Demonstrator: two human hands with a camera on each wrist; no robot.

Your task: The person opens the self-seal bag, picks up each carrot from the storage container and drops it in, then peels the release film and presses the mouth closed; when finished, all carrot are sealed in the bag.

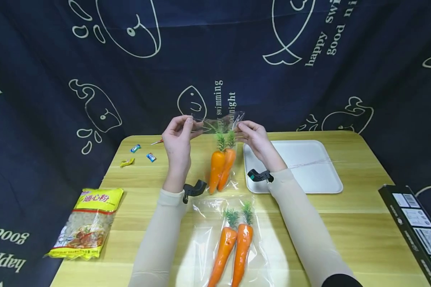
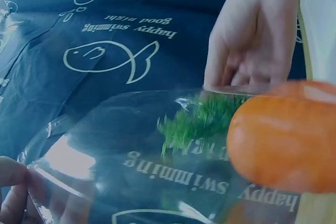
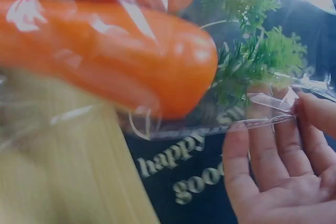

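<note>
A clear plastic bag [image 1: 220, 122] is held upright above the table by its upper part. Inside it are two orange carrots [image 1: 217, 165] with feathery green tops [image 1: 221, 141]. My left hand [image 1: 177, 137] pinches the bag's left edge between thumb and fingers, as the left wrist view also shows. On the opposite edge, my right hand [image 1: 255, 139] pinches the film; in the right wrist view its thumb and fingers [image 3: 286, 156] meet at the bag's rim. Nearer to me, a second clear bag [image 1: 204, 223] lies flat with two more carrots [image 1: 242, 247] in it.
To the right sits a white tray [image 1: 323, 175], partly under my right forearm. A yellow macaroni bag [image 1: 89, 223] lies at the left, with blue candies [image 1: 151, 157] and a yellow candy [image 1: 127, 162] beyond it. A black box [image 1: 413, 229] stands at the right edge.
</note>
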